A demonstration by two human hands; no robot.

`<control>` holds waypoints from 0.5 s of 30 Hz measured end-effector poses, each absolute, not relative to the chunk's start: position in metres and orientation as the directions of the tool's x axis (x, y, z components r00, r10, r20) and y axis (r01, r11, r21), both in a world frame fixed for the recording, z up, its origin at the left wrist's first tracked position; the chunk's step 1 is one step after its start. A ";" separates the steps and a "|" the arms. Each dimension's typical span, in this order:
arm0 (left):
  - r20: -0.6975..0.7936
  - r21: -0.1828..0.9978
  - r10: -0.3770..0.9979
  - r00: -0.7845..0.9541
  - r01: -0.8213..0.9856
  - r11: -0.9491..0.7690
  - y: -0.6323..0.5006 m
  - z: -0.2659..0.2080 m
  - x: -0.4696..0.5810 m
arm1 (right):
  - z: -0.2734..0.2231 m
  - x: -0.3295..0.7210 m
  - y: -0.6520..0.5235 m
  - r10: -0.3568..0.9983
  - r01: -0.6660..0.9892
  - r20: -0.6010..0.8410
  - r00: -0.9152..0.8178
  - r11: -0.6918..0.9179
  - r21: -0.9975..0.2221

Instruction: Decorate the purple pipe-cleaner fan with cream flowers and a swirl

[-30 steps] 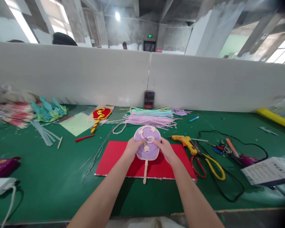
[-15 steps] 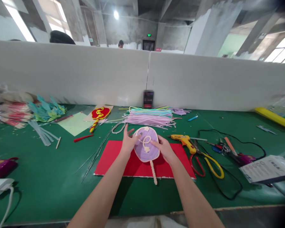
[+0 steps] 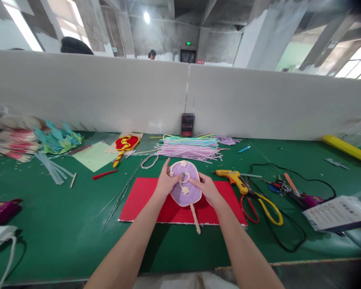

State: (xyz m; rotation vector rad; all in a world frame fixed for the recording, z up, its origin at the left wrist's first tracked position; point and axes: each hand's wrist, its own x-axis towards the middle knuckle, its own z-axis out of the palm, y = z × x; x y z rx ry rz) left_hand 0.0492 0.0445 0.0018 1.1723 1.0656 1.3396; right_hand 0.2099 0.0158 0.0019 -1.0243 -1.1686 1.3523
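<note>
A round purple hand fan [image 3: 185, 197] with a cream edge, cream curls and small flower shapes is held over a red board [image 3: 141, 200]. Its cream handle [image 3: 195, 220] points down toward me. My left hand [image 3: 167, 180] grips the fan's left side, its thumb lying across the front on the curl. My right hand [image 3: 208, 188] is closed on the right edge, thumb on the face near the middle. The fingers behind the fan are hidden.
Bundled pipe cleaners [image 3: 189, 148] lie beyond the board. On the right are a yellow glue gun [image 3: 233, 176], scissors [image 3: 269, 208] and a black cord. A red and yellow fan [image 3: 126, 143], thin wires [image 3: 122, 196] and green paper [image 3: 94, 157] are on the left.
My left thumb has moved right across the fan's face onto the curl, and the left fingers have drawn in. The right hand keeps its hold.
</note>
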 end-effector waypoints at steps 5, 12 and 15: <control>0.085 0.992 0.996 -0.006 -0.091 -0.086 0.041 0.005 0.051 | 0.001 0.211 0.016 0.993 -0.159 0.035 -0.111 0.017 -0.987; 0.040 0.967 0.991 -0.129 -0.246 -0.071 0.046 0.004 0.050 | 0.000 0.210 0.017 0.998 -0.189 0.038 -0.043 0.029 -0.982; -0.083 0.937 0.991 -0.107 -0.347 0.041 0.045 0.005 0.050 | 0.000 0.210 0.018 0.999 -0.222 0.040 -0.002 0.038 -0.974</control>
